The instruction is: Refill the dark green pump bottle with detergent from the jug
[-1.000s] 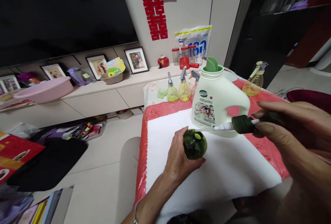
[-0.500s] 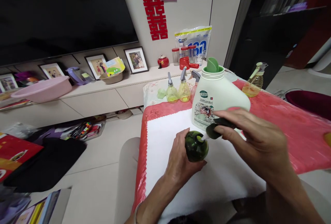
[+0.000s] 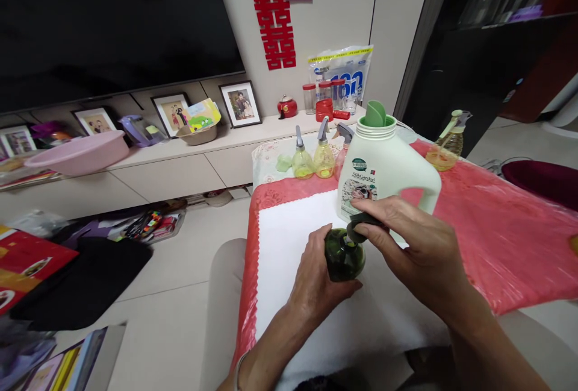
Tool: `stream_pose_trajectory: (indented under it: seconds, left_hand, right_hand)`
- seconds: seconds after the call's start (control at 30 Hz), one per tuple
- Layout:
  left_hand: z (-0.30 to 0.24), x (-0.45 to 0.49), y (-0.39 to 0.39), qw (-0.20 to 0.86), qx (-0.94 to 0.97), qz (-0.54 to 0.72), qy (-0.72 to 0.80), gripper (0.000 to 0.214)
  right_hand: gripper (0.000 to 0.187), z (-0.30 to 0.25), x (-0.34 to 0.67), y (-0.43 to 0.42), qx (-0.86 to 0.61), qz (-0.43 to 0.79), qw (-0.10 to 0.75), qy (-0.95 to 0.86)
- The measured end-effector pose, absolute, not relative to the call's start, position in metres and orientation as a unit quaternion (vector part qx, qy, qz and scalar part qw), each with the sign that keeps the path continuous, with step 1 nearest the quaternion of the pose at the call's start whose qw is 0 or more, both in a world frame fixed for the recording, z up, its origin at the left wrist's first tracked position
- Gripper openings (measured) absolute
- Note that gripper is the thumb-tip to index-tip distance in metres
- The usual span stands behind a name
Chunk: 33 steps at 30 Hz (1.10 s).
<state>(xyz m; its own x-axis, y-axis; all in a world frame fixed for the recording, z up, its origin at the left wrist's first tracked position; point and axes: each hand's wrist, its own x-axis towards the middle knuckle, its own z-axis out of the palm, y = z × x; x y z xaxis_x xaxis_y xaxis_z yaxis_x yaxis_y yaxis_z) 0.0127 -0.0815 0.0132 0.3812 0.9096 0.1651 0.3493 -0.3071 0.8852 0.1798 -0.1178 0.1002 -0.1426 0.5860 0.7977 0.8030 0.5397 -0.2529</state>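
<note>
My left hand (image 3: pixel 313 276) is wrapped round a dark green bottle (image 3: pixel 344 261), holding it over the white towel (image 3: pixel 289 240). Pinched in my right hand (image 3: pixel 418 243) is a dark green pump head (image 3: pixel 359 226), right at the bottle's mouth. Whether its collar touches the rim is hard to make out. Just behind my hands stands a large pale green jug (image 3: pixel 383 159) with a handle, and a green cap (image 3: pixel 376 114) rests in its opening.
Yellowish spray bottles (image 3: pixel 323 159) and a pinkish one (image 3: pixel 342 149) stand behind the jug's left side. Another sprayer (image 3: pixel 449 144) is at the right on the red tablecloth (image 3: pixel 492 216). A low cabinet (image 3: pixel 180 177) runs along the wall, carrying photo frames and a pink basin (image 3: pixel 81 153).
My right hand has moved left and closer to the bottle. The pump head's white tube, visible before, is now mostly inside the bottle. My left hand keeps its hold.
</note>
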Motion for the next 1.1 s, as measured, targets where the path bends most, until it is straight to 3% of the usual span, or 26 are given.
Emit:
stream_pose_trajectory:
  seconds: [0.4,0.53,0.77,1.1]
  left_hand:
    - [0.006,0.009,-0.077,0.370,0.749,0.346,0.428,0.087]
    - [0.015,0.004,-0.078,0.378,0.744,0.375,0.403,0.073]
    - [0.026,0.003,-0.081,0.479,0.654,0.466,0.354,0.029]
    - [0.019,0.008,-0.083,0.515,0.605,0.503,0.340,0.024]
  right_hand:
    - [0.021,0.078,0.173,-0.101,-0.455,-0.061,0.434,-0.775]
    - [0.023,0.075,0.170,-0.102,-0.452,-0.053,0.430,-0.779]
    - [0.027,0.072,0.165,-0.102,-0.446,-0.014,0.448,-0.774]
    - [0.016,0.074,0.183,-0.095,-0.449,0.265,0.419,-0.743]
